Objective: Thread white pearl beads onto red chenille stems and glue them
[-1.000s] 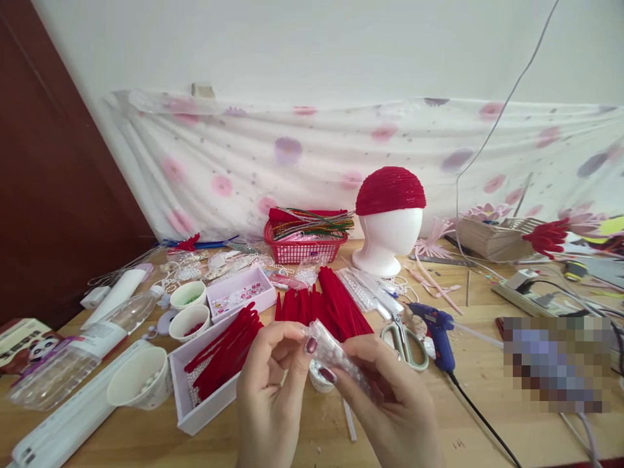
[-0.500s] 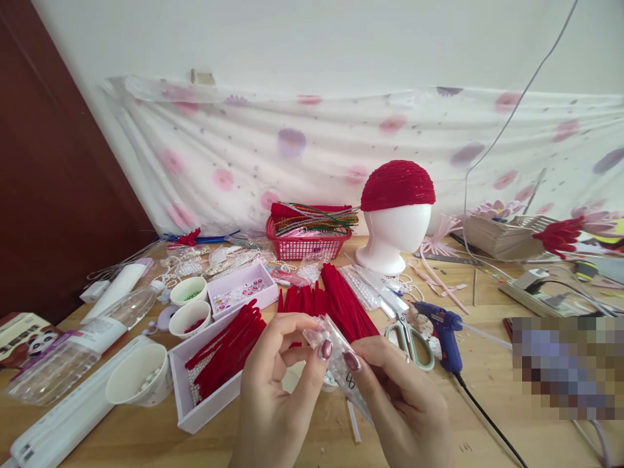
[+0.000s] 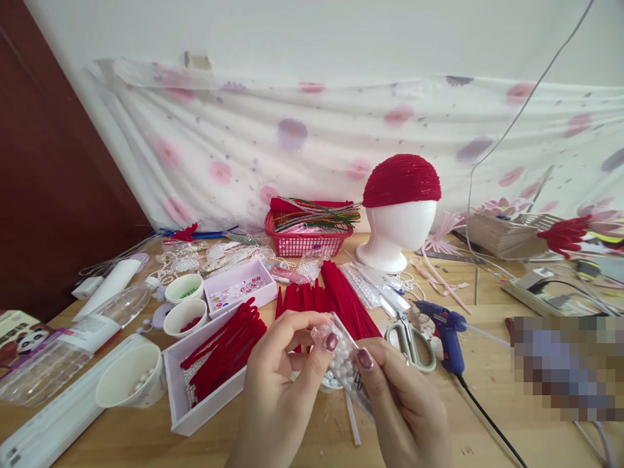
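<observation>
Between my two hands is a small clear plastic bag of white pearl beads [image 3: 345, 365], with a black mark written on it. My left hand [image 3: 287, 383] pinches the bag's upper left end between thumb and forefinger. My right hand [image 3: 402, 390] grips its right edge, thumb on the front. Behind the bag, partly hidden, sits a small cup of pearl beads [image 3: 331, 382]. Red pipe cleaners [image 3: 348, 302] lie just beyond my fingers. To the right of them are scissors [image 3: 411, 341] and a blue glue gun [image 3: 447, 335].
A white foam head [image 3: 398, 234] wearing a red cap [image 3: 402, 181] stands at the back, beside a red basket [image 3: 308, 244] of pipe cleaners. On the left are a white box [image 3: 188, 422] of red pipe cleaners, paper cups [image 3: 131, 377] and a plastic bottle [image 3: 88, 344]. A power strip [image 3: 541, 292] lies right.
The view has shifted slightly. Both hands keep hold of the bead bag, which has turned a little, and my right thumb has moved slightly along its edge.
</observation>
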A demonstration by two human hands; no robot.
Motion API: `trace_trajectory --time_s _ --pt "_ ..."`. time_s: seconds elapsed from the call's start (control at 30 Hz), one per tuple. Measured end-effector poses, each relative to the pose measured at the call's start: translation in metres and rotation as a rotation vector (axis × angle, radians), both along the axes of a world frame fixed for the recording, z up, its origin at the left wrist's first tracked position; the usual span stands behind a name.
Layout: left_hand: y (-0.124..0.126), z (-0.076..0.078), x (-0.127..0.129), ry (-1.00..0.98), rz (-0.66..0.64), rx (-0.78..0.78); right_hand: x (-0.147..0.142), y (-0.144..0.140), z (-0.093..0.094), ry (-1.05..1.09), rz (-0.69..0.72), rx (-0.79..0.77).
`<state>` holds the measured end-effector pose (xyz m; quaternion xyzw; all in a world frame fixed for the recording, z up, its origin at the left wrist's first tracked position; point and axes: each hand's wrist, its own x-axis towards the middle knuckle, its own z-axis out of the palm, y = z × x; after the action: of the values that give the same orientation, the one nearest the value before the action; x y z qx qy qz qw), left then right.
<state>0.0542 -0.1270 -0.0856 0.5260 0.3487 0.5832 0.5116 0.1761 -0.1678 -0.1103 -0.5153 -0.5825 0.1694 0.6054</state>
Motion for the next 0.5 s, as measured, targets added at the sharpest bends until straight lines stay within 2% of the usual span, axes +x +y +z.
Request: trace_trajectory --time_s 0.17,0.3,0.4,0.5 --pt "0.0 -0.001 0.005 0.029 0.051 0.108 -0.001 0.001 0.001 0.003 -0.057 -0.026" --pt "0.001 -0.003 0.007 0.023 0.037 0.117 0.002 0.001 -0.001 0.003 -0.054 -0.018" --pt "0.003 -0.005 0.005 0.07 0.032 0.159 0.008 0.002 -0.002 -0.016 -0.047 0.039" --pt "0.004 -0.007 0.001 0.203 0.001 0.279 0.013 0.004 0.001 -0.007 -0.016 0.119"
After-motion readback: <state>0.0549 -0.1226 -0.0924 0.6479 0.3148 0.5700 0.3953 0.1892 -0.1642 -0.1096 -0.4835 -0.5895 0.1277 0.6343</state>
